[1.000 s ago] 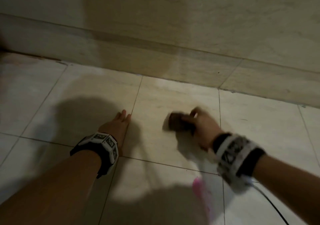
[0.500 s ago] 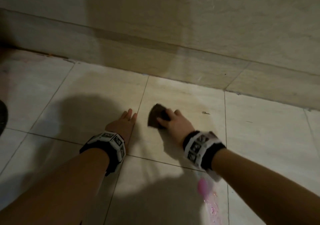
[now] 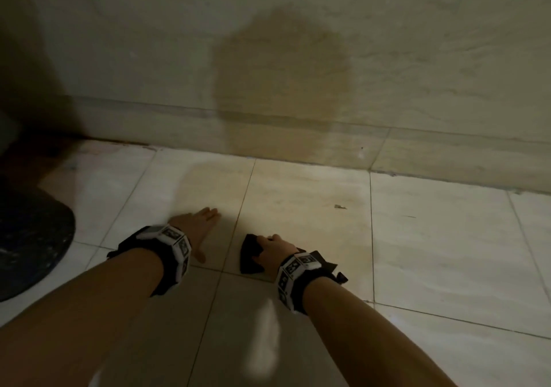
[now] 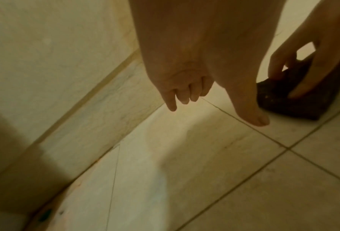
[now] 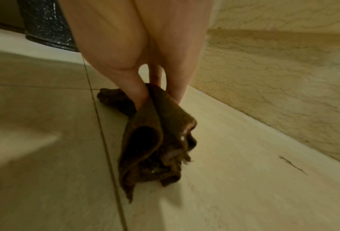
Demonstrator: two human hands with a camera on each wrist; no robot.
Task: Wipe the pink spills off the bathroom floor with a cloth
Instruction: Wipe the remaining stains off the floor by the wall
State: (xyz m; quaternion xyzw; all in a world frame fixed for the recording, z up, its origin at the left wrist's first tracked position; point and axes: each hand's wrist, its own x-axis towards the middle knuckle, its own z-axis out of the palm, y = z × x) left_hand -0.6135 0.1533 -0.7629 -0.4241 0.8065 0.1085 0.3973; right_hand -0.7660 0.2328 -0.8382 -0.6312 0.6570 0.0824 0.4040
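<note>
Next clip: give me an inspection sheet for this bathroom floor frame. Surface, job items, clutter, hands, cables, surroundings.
Surface: pale tiled floor, pale smear near the right forearm; no pink visible.
Job's things: dark cloth, bunched, on the floor.
Clutter: small debris fleck; dark mat at left.
Hands: left hand flat on the tile; right hand grips the cloth.
Cables: nothing seen.
Surroundings: marbled wall with skirting, the person's shadow on it.
</note>
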